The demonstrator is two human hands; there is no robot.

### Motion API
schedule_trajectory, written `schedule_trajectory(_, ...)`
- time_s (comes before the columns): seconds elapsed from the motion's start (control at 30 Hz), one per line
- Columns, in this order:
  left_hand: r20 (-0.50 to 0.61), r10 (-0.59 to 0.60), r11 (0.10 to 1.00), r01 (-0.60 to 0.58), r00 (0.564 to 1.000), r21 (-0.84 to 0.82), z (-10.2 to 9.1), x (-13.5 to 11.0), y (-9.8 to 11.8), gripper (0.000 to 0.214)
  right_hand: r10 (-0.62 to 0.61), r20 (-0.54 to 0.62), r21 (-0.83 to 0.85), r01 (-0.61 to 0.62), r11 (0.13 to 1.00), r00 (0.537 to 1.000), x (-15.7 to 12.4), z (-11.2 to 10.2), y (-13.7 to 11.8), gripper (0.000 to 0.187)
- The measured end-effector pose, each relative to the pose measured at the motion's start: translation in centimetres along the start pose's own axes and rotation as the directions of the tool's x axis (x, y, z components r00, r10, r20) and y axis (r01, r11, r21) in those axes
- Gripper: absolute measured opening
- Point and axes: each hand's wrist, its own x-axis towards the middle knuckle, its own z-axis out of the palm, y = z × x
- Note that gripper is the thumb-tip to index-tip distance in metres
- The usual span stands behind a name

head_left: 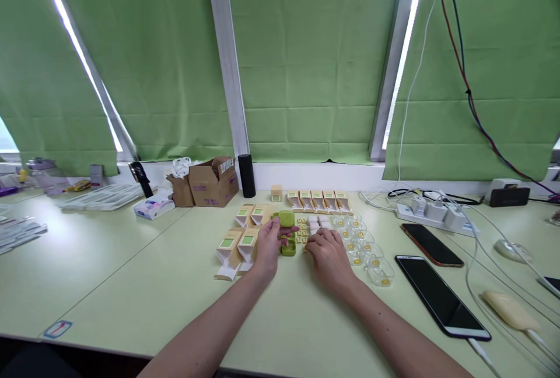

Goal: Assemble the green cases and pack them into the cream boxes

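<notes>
My left hand [268,245] is closed around the edge of a small green case [287,219], thumb on top and fingertips reaching past its right side. More green [288,248] shows below those fingers; whether it belongs to the same case I cannot tell. Just to the right, small yellow pieces [301,230] lie in rows on the table. My right hand [328,254] rests palm down beside them, its fingertips bent together at the table near the lowest pieces. What is under the fingertips is hidden. White blocks [313,223] stand directly beyond its knuckles.
Open cream boxes with green labels [226,244] stand left of my left hand, and a row of similar boxes [318,202] behind. Clear plastic cups with yellow bits [380,273] sit to the right. Farther right are phones [441,296], a power strip [431,217] and loose cables.
</notes>
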Motion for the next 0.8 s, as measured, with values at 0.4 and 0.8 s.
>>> schedule_trajectory(0.4,0.336,0.411,0.426,-0.504,0.848,0.751,-2.9,-2.6,3.3,0.016,0.121,-0.175,0.103,-0.104,0.989,0.977,0.0,-0.9,0.5,0.025)
schedule_trajectory(0.8,0.607,0.091,0.015,-0.611,0.789,0.792,-5.0,-4.8,1.2,0.022,0.080,-0.142,0.042,-0.074,0.996,0.987,0.0,-0.6,0.3,0.025)
